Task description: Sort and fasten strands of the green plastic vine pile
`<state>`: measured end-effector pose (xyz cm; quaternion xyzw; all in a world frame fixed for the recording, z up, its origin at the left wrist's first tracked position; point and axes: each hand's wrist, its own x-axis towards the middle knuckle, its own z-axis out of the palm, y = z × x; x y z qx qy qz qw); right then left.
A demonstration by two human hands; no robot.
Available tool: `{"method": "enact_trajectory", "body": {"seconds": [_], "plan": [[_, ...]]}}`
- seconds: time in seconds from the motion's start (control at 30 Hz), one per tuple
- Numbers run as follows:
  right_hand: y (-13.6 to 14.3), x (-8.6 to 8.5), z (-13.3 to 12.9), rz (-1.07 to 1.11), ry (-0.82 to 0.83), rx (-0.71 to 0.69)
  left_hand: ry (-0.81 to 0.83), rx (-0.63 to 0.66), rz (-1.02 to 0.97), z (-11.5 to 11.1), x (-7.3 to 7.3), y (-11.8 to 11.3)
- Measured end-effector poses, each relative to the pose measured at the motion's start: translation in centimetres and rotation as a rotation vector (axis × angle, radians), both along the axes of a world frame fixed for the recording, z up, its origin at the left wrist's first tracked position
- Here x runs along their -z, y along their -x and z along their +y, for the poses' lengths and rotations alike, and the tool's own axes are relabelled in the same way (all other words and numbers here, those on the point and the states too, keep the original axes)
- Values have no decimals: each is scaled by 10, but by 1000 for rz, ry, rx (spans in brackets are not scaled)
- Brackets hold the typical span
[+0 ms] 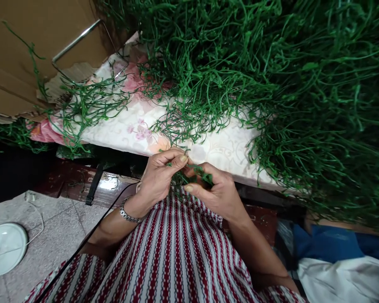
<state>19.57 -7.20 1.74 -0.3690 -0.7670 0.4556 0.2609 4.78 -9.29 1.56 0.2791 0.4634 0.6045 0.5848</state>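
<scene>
Left hand: the left hand (158, 176) sits curled just above the lap, thumb and forefinger pinched together on a green stem piece (194, 174); a metal link bracelet (128, 214) circles its wrist.
Right hand: the right hand (219, 191) faces the left one, nearly touching it, fingers closed round the other end of the same piece.
Green stem piece: thin, branching, plastic-looking sprigs, held between both hands at the near edge of the table, over the person's lap; its lower part is hidden behind the fingers.
Green pile: a big heap of stems (271, 75) of the same wiry, tangled kind covers the far and right side of the table and spills over its edge; looser strands (91, 105) trail off to the left.
Table cover: a pale floral cloth (135, 126), smooth, with pink blossoms and a faint cream pattern, lies under the heap.
Container: a brown cardboard box (25, 42) stands at the upper left, matt and creased, a torn flap by the cloth; what is in it cannot be told. A bent metal rod (78, 40) lies across its face.
Clothing: a striped garment (177, 252), red and white in narrow woven bands, fills the lower middle.
Floor: grey speckled tiles (60, 227) at lower left carry a round white disc (4, 248) with a thin cord running from it.
Lower right: blue fabric (328, 244) and white fabric (344, 282), folded and soft.
</scene>
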Motion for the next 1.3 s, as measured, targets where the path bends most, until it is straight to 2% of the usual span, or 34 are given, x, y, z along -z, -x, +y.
{"method": "enact_trajectory", "body": {"seconds": [0.1, 0.17, 0.3, 0.5, 0.7, 1.0, 1.17, 1.3], "plan": [[2, 1, 0, -44, -65, -33, 7, 40, 8, -1, 1, -2], [1, 3, 0, 13, -34, 1, 32, 77, -55, -3, 0, -2], [-6, 9, 1, 110, 149, 97, 29, 174, -184, -9, 3, 1], [-10, 14, 2, 231, 382, 152, -36, 213, -5, -13, 15, 2], [-8, 19, 2, 363, 537, 183, -17, 189, -35, -13, 14, 3], [-9, 22, 2, 390, 566, 166, 3, -2, -51, -13, 13, -4], [-7, 22, 1, 376, 522, 156, -53, -81, -47, -13, 15, -7], [-4, 21, 0, 381, 485, 183, -123, -186, 32, -13, 17, -9]]}}
